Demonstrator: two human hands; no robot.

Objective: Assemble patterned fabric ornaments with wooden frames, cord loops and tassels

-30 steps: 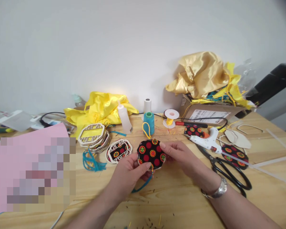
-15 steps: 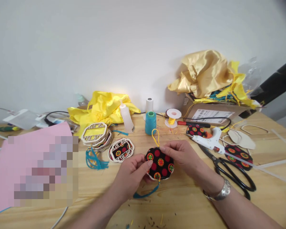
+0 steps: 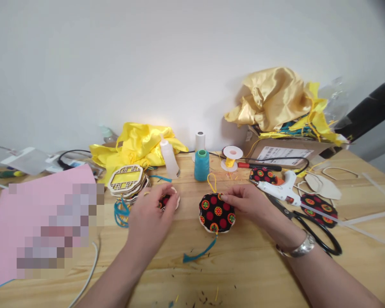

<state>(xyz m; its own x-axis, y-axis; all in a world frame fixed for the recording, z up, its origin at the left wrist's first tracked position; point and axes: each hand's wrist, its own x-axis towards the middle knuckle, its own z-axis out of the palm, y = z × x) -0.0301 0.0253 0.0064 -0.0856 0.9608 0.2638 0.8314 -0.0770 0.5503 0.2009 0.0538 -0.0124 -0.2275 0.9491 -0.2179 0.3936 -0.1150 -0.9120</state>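
Note:
A padded ornament (image 3: 217, 212) in black fabric with red dots and flowers has a scalloped pale edge. It bears a yellow cord loop (image 3: 212, 184) on top and a blue tassel (image 3: 199, 253) below. My right hand (image 3: 239, 199) pinches its upper right edge. To the left, my left hand (image 3: 157, 205) is over a lattice-framed ornament (image 3: 176, 200), its thumb and fingers closed about the rim and hiding most of it. Just behind that hand is a stack of pale wooden lattice frames (image 3: 128, 182) with blue tassels (image 3: 121, 211).
A white glue gun (image 3: 284, 188) and black scissors (image 3: 321, 233) lie right, by a patterned fabric piece (image 3: 319, 209). Behind stand a teal thread cone (image 3: 202, 166), a yellow cord spool (image 3: 232, 157), a squeeze bottle (image 3: 170, 158) and a cardboard box (image 3: 276, 149). Pink sheet (image 3: 51, 182) is left.
My left hand has let go of the padded ornament and moved left onto the lattice-framed one. My right hand still holds the padded ornament, now slightly turned, its tassel hanging in view.

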